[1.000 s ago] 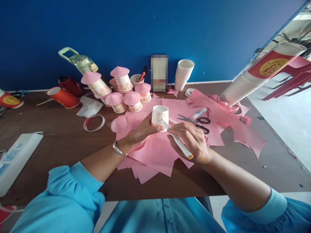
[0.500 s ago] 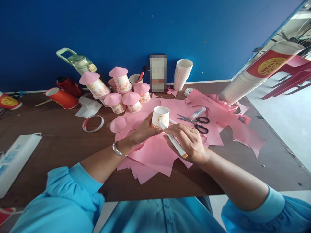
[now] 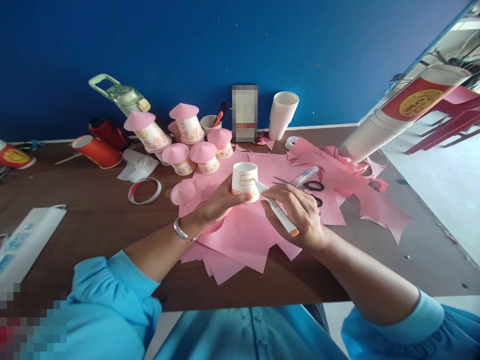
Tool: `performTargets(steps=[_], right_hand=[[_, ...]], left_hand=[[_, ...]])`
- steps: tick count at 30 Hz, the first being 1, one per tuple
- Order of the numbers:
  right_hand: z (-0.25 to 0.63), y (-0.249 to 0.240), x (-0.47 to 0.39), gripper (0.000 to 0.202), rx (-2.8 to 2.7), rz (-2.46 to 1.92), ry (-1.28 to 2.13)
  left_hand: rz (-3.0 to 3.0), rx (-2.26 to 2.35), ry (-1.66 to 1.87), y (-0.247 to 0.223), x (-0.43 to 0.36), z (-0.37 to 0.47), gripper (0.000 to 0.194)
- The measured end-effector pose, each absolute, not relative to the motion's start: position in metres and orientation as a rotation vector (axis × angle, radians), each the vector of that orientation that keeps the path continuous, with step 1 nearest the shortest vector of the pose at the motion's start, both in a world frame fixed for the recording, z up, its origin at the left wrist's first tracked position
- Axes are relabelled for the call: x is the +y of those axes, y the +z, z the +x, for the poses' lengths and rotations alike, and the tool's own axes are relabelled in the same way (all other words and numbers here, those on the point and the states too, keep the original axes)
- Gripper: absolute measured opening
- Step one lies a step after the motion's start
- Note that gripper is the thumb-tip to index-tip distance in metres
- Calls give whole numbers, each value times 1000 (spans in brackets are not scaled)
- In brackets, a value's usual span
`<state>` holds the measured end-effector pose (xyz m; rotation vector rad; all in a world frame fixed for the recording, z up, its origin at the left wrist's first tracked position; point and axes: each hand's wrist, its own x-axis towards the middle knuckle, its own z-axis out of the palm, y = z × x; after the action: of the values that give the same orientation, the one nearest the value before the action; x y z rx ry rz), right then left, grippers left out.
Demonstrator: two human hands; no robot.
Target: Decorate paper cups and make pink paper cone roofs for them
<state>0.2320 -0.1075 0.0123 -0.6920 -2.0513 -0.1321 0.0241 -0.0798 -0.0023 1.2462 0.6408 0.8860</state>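
Observation:
My left hand (image 3: 221, 201) is wrapped round the lower side of a white paper cup (image 3: 244, 172), held above pink paper sheets (image 3: 243, 235). A yellow-brown square with a line across it is drawn on the cup, above an orange flower pattern near the bottom. In my right hand (image 3: 298, 212) is a white marker pen (image 3: 279, 216) with an orange end, its tip at the right side of the square. Partly behind my right hand lie black-handled scissors (image 3: 313, 186). Small cups with pink cone roofs (image 3: 204, 152) stand to the left at the back.
Stacked white cups (image 3: 284, 115) and a phone (image 3: 245, 112) stand against the blue wall. A longer cup stack (image 3: 405, 110) leans at the right. A tape roll (image 3: 144, 191), red cup (image 3: 98, 151), green bottle (image 3: 125, 97) and white power strip (image 3: 32, 240) are on the left.
The drawn square has gained a line across it. The cup has turned and shifted slightly left, while my right hand with the marker has moved a little right.

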Motion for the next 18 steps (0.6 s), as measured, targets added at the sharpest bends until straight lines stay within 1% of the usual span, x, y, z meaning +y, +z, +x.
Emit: performTargets(steps=[4,9,18], right_hand=[[232,13,-107,23,-2033,-710,-157],[233,12,-106,26,-2030,-705,-121],[233,13,-105,26,-2017,-705,-127]], left_hand=[[1256,654,871,-6,-77,23,26],[1250,628,879,-13,-74,22,30],[1236,596,892,-10,-76,23,23]])
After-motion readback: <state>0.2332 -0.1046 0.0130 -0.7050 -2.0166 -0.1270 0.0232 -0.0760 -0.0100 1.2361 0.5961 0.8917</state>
